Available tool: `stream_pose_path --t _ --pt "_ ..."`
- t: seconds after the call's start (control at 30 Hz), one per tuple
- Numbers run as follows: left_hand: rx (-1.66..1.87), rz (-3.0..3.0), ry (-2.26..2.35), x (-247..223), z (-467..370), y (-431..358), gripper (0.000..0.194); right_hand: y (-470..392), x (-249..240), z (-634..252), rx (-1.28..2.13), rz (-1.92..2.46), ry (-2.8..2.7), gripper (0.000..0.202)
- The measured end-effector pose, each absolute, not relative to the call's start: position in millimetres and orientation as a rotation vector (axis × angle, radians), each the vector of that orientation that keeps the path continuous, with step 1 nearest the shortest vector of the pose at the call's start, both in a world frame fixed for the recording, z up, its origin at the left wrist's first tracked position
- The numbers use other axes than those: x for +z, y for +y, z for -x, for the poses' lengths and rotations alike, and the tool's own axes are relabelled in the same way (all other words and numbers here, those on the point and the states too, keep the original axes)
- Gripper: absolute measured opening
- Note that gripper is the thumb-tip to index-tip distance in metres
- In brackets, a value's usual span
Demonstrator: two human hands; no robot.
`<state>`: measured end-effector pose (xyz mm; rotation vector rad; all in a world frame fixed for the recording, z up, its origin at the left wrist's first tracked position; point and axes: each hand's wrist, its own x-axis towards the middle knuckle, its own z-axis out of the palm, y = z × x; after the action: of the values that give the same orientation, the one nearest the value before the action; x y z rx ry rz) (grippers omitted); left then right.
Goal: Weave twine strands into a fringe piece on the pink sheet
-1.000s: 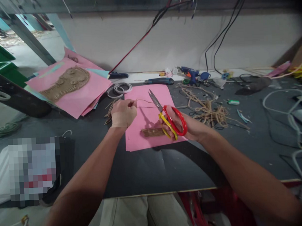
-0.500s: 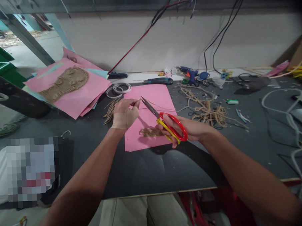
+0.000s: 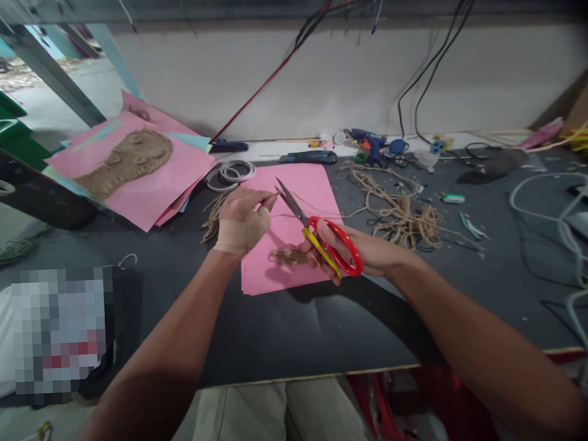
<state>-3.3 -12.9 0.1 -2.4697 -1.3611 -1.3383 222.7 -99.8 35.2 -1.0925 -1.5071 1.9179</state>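
Note:
My left hand (image 3: 245, 216), wrapped with a beige bandage at the wrist, pinches the end of a thin jute string (image 3: 303, 200) above a pink sheet (image 3: 316, 177). Scissors (image 3: 298, 210) with one red and one yellow handle are in my right hand (image 3: 353, 247). Their blades are slightly parted, with the tips right beside the left fingertips and the string. On the pink sheet lies a short bundle of jute strands (image 3: 288, 256), partly hidden by the right fingers. The string runs right toward a loose jute heap (image 3: 411, 222).
At the left rests a stack of pink sheets (image 3: 161, 187) bearing a jute-covered shape (image 3: 135, 156). A white cable coil (image 3: 231, 174), a utility knife (image 3: 311, 157) and a blue glue gun (image 3: 371, 144) lie at the back. Cables (image 3: 562, 222) cross the right side.
The scissors have shifted slightly up and left, and their blades look a little wider apart. The left hand stays almost in place, still pinching the string.

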Motion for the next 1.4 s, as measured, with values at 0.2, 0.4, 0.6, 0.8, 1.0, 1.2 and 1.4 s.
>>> stream_pose_path --t 0.2,0.4,0.6,0.8,1.0,1.2,1.4 --pt "-1.314 2.486 -1.332 2.7 4.7 -14.3 0.017 -100.1 33.8 -222.6 1.894 1.083 -1.529 0.062" --pt "-1.315 2.527 -1.322 0.6 6.4 -12.4 0.017 -100.2 29.4 -222.0 1.844 1.138 -1.507 0.065" --pt "-1.231 2.527 -1.375 0.8 5.7 -13.4 0.021 -100.6 30.0 -220.9 1.795 1.196 -1.519 0.066" --pt "-1.13 2.548 -1.393 1.1 6.0 -13.7 0.023 -100.9 30.7 -220.4 1.769 1.219 -1.519 0.065" --pt "-1.147 2.553 -1.389 1.5 5.3 -13.6 0.022 -100.1 31.5 -219.6 1.801 1.237 -1.482 0.064" --pt "-1.145 2.549 -1.381 0.4 5.6 -12.2 0.022 -100.3 31.3 -219.2 1.803 1.255 -1.455 0.062" --pt "-1.139 2.56 -1.395 1.6 5.6 -13.5 0.022 -100.1 31.0 -219.0 1.782 1.259 -1.475 0.058"
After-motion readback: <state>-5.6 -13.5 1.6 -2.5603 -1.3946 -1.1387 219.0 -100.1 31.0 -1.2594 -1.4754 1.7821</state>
